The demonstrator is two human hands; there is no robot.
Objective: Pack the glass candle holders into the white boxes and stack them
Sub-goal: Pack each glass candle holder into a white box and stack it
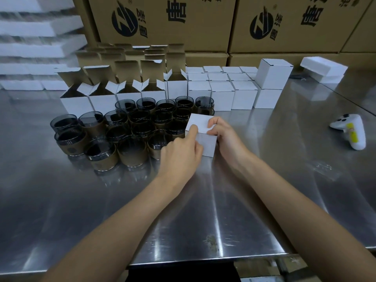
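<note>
A small white box (200,123) with its lid down stands on the steel table (203,210) in the middle. My left hand (180,154) grips its left front corner, index finger lying on the lid. My right hand (225,137) holds its right side, thumb and fingers curled over the top edge. To the left stands a cluster of several dark glass candle holders (130,129) with brown sleeves. Behind them are open white boxes (101,92) with flaps up. Closed white boxes (221,92) sit in rows at the back right, one (273,73) stacked on another.
A white game-style controller (351,129) lies at the right. White foam pieces (323,68) rest at the back right. Large brown cartons (162,21) form a wall behind. White foam trays (36,43) pile at the far left. The table's front edge (203,261) is near.
</note>
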